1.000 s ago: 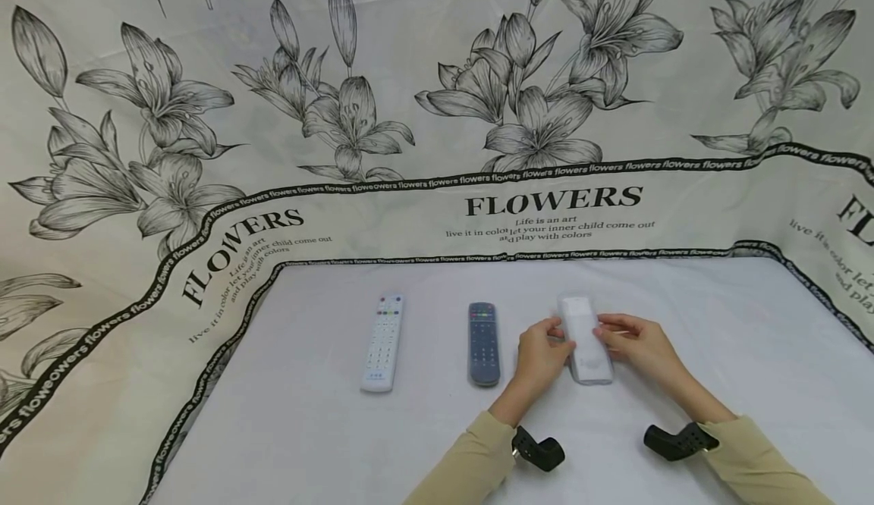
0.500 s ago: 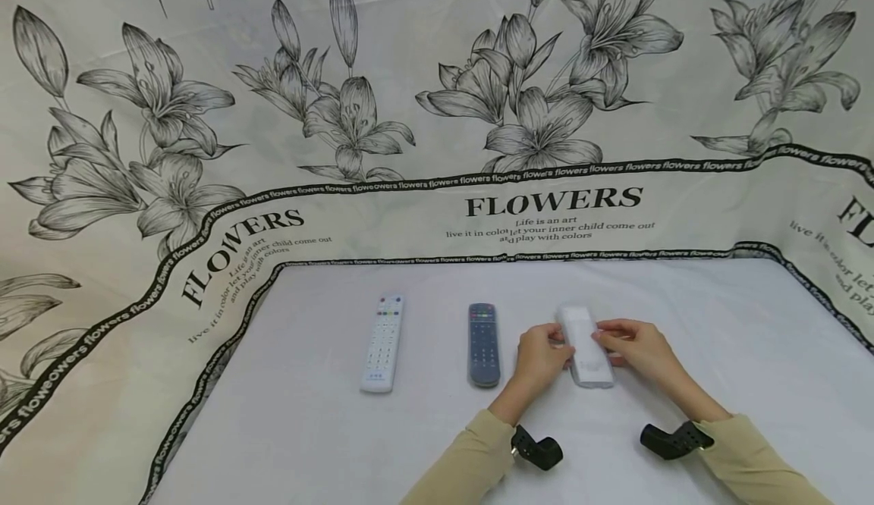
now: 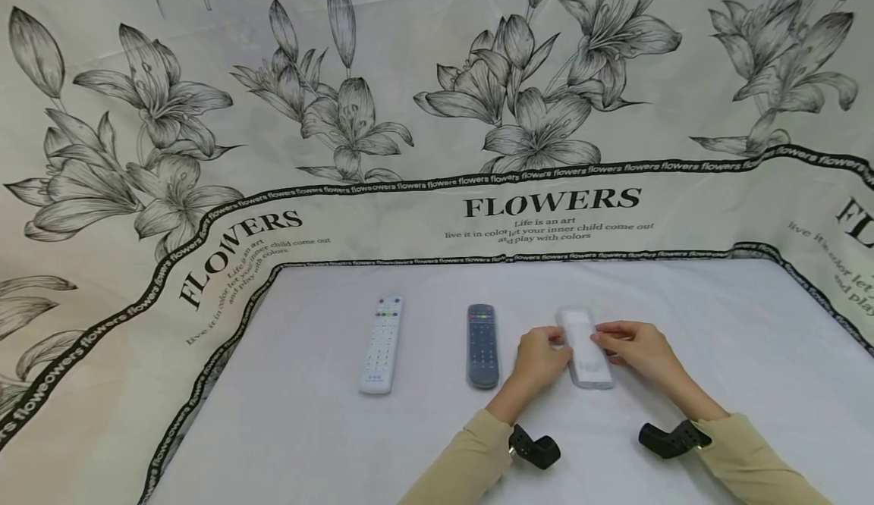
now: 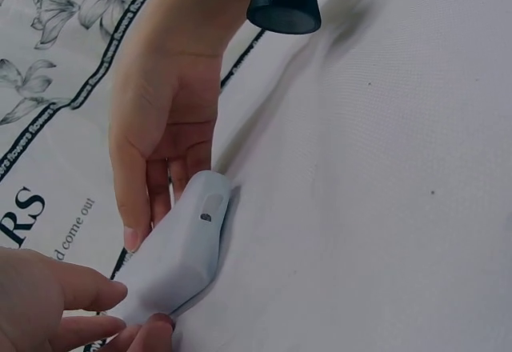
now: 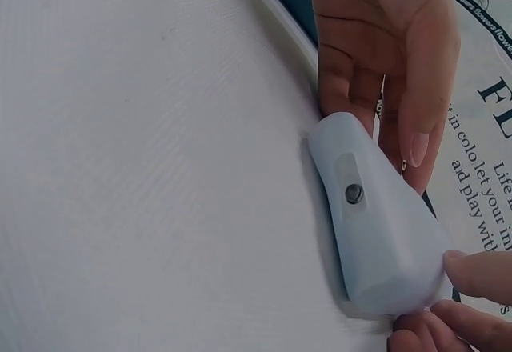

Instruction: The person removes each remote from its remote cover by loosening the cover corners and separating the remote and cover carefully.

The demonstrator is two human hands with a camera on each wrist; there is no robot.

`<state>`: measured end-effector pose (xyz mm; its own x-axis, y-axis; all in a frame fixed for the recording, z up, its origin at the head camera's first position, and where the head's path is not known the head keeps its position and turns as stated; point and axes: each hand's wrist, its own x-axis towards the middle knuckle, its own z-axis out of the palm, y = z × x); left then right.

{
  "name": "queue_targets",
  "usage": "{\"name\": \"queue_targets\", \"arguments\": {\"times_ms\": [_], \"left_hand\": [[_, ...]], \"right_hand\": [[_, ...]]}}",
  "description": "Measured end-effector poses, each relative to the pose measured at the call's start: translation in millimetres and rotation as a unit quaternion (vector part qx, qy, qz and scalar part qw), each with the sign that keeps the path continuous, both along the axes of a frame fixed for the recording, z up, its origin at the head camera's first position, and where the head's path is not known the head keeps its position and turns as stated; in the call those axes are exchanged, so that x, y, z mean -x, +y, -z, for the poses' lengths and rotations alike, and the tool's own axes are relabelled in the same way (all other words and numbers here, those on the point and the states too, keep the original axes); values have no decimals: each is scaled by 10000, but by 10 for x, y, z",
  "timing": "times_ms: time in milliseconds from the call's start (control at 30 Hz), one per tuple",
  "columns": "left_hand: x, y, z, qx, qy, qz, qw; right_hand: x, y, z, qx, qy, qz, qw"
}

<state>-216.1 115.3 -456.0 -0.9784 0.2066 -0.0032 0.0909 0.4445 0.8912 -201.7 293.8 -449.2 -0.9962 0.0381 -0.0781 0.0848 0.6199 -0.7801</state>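
Note:
A pale white remote control (image 3: 589,349) lies on the white cloth at the right, with no buttons showing on its upper side. My left hand (image 3: 542,359) holds its left edge, thumb near the top surface. From the other side, my right hand (image 3: 638,349) grips the right edge between thumb and fingers. In the right wrist view, the near end of the white remote control (image 5: 376,216) has a shallow recess with a small dark hole. The left wrist view shows my right hand (image 4: 172,112) beyond that end and my left hand (image 4: 48,300) at the lower left.
Left of my hands lies a dark blue-grey remote control (image 3: 483,346), buttons up. Farther left is a white remote control with buttons (image 3: 382,346). A flower-printed cloth (image 3: 382,217) rises behind the table. Black wrist cameras (image 3: 536,448) hang under both wrists.
The pale remote control has slid slightly toward me, its far end tilting a little left. Both hands have moved slightly with it, still holding its edges. The other two remote controls have stayed put.

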Motion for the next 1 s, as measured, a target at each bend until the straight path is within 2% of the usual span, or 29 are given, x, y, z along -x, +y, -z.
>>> {"name": "queue_targets", "arguments": {"times_ms": [100,233,400,733,1000], "left_hand": [[23,-21,-12,281,143,-4,9995],[56,-33,-31,311,222,-42,9993],[104,-38,-73,276,130,-150,9994],[260,-15,-185,151,-31,-391,9991],[375,66,-188,301,-179,-544,9979]], "right_hand": [[11,14,-14,-9,-13,-61,10000],[37,47,-27,65,-55,-162,9998],[92,97,-42,171,-112,-243,9995],[301,140,-109,165,-410,-120,9990],[408,111,-145,201,-621,-13,9979]]}}
